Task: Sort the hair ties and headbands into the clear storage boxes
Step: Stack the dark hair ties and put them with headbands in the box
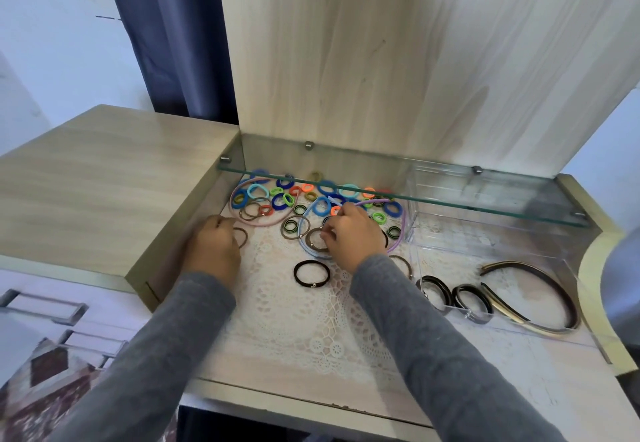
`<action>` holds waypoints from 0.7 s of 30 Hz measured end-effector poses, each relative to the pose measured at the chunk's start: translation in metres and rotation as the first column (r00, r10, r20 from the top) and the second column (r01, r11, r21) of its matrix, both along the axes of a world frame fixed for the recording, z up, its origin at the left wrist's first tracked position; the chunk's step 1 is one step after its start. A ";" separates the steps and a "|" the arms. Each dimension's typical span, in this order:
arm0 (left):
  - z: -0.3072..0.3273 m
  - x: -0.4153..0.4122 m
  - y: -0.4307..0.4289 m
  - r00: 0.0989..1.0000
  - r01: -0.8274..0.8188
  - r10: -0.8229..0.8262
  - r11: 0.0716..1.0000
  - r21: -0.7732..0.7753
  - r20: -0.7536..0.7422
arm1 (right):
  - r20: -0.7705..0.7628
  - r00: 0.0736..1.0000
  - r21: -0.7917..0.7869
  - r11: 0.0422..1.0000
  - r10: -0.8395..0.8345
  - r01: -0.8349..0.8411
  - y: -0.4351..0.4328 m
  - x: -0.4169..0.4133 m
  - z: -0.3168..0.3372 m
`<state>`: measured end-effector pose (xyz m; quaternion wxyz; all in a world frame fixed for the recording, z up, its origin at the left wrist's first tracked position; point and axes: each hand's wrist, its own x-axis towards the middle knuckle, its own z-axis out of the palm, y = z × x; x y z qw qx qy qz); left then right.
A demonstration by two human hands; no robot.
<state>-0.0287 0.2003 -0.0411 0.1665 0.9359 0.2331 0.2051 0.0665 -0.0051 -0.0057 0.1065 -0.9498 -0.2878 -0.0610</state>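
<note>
Left of the clear box, which groups dark headbands, a black hair tie lies on the tabletop. Beyond, the right hand pinches a brown tie; the curled left hand hides its fingers' hold. The glass shelf overhangs the pile, crowding reach.

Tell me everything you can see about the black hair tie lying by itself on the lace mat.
The black hair tie is a thin, roughly round elastic loop with a small silvery bead on its near edge. It lies flat on the white lace mat, apart from the colourful pile and just left of the right sleeve. Only the mat touches it.
</note>
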 end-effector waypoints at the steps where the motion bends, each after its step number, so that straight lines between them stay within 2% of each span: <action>1: 0.004 0.003 0.000 0.995 -0.037 0.038 0.999 0.009 -0.092 | -0.012 1.000 -0.020 1.000 0.007 -0.007 0.002 0.001 0.002; 3: 0.010 0.007 0.000 0.964 -0.069 0.084 0.995 0.068 -0.253 | -0.034 0.999 -0.074 0.997 0.025 -0.027 0.006 0.000 0.005; 5: 0.016 0.010 0.000 0.937 -0.055 0.100 0.988 0.144 -0.333 | -0.050 0.998 -0.136 0.990 0.029 -0.036 0.009 -0.002 0.006; 12: 0.024 0.016 0.002 0.896 -0.053 0.134 0.979 0.197 -0.423 | -0.042 0.999 -0.172 0.984 0.025 -0.032 0.013 -0.005 0.008; 17: 0.026 0.014 -0.001 0.916 -0.067 0.122 0.986 0.152 -0.382 | -0.040 0.998 -0.159 0.986 0.038 -0.044 0.010 -0.008 0.007; 21: 0.021 0.009 0.001 0.975 -0.081 0.085 0.996 0.027 -0.204 | -0.027 0.999 -0.070 0.996 0.045 -0.047 0.005 -0.010 0.003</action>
